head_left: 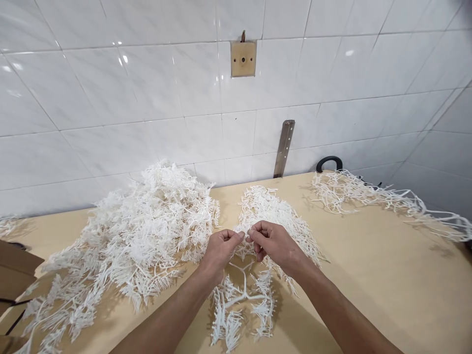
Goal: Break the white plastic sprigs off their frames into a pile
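My left hand (223,246) and my right hand (275,243) meet fingertip to fingertip above the table. Each is closed in a pinch, thumb against forefinger, on a small white plastic sprig (243,230), mostly covered by the fingers. Just below them is a white forked plastic branch (244,295), with feathery sprigs on its lower arms and bare prongs at its upper end. Whether those prongs touch my fingers, I cannot tell. Behind my hands lies a smaller heap of white sprigs (275,209). To the left rises a large heap of the same feathery sprigs (147,231).
Bare white branches (350,191) lie tangled along the back right of the tan table (368,275). Behind them shows a black curved handle (329,160). A metal strip (284,147) leans on the tiled wall (165,88). A brown cardboard box (16,270) stands at the left edge.
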Motion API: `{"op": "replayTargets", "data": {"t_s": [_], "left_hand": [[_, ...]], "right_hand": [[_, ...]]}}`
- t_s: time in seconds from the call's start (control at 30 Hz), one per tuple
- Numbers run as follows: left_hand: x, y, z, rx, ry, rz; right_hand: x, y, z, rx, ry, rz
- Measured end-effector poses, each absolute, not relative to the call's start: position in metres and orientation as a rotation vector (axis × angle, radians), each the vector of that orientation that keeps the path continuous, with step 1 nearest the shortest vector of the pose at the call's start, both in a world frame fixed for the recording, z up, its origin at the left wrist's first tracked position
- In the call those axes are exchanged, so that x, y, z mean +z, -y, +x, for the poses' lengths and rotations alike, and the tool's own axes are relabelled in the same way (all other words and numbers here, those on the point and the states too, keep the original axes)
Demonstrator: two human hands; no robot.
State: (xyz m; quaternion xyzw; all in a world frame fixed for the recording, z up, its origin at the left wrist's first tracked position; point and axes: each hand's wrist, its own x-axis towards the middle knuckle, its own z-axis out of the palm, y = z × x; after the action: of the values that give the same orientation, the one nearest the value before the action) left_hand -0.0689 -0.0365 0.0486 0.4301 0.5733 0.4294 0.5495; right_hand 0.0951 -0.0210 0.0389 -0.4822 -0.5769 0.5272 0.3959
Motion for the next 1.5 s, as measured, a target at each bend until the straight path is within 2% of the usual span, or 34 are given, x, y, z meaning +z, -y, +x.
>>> {"op": "replayTargets", "data": {"t_s": [0.43,0.87,1.03,1.3,1.5], "left_hand": [[0.045,0.035,-0.067,1.085,-1.128,0.795],[0.047,0.037,-0.069,1.104,-1.250,0.957],[0.042,0.037,-0.066,1.109,-1.230,0.929],[0.040,0.037,-0.064,1.308,-1.169,1.080],[0.050,0.031,-0.073,1.138,-1.155,0.968]], "right_hand": [[0.031,0.021,0.086,1.395,1.338,-1.216],[0.030,0.021,0.088,1.463,1.427,-1.227],[0.025,0.021,0.086,1.378,1.467,-1.299],[0.028,0.015,0.088,1.173,1.431,-1.478],[0.035,0.014,0.101,1.075,1.423,-1.448]]}}
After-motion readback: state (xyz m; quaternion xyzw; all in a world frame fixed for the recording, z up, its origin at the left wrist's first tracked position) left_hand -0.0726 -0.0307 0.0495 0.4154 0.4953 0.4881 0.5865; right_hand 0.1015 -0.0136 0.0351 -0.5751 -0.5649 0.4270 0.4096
